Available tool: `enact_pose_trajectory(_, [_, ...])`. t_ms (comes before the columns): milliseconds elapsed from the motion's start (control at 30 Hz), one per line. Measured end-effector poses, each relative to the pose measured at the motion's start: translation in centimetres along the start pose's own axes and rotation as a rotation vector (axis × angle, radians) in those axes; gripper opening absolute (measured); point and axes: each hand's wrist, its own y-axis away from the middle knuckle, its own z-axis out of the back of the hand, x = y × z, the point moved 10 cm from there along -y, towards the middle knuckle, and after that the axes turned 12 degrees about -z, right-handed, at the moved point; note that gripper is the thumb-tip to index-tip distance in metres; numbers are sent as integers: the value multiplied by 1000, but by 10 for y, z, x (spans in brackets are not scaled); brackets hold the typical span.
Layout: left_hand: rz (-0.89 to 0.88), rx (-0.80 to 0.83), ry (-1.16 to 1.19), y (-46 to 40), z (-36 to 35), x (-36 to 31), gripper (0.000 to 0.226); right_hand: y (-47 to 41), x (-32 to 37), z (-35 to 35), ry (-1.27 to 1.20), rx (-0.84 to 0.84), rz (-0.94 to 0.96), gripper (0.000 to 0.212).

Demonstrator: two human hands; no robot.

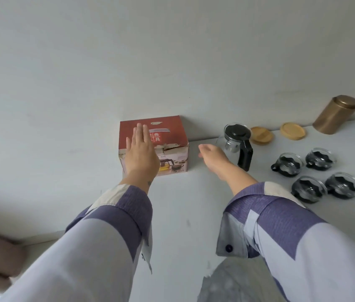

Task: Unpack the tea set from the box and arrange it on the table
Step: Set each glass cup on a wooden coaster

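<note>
Two hands reach toward a red box (153, 144) standing shut against the wall at the back of a pale table (185, 214).

The left hand (141, 152) is flat and open over the box's near top edge, fingers together, gripping nothing. The right hand (212, 154) hovers empty just beside the box's right side, fingers loosely apart. Right of that hand stand a glass teapot (237, 144), four glass cups (316, 171), two wooden coasters (277, 132) and a gold tin (335, 114).

Red box (153, 136); gold tin (335, 114); black-lidded teapot (236, 142).
</note>
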Motion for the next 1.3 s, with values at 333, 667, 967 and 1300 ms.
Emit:
enact_pose_trajectory(333, [-193, 297, 182, 30, -51, -174, 50, 19, -79, 128, -134, -78, -34, 30])
enact_pose_trajectory(667, [-124, 479, 245, 48, -138, -298, 52, -20, -168, 230, 2, -114, -3, 31])
enact_pose_trajectory(967, [-157, 547, 189, 29, -181, -350, 82, -63, -185, 263, 181, -108, 106, 32])
enact_pose_trajectory(1300, [-188, 726, 16, -10, -222, -342, 126, -146, -164, 265, 206, -110, 125, 33])
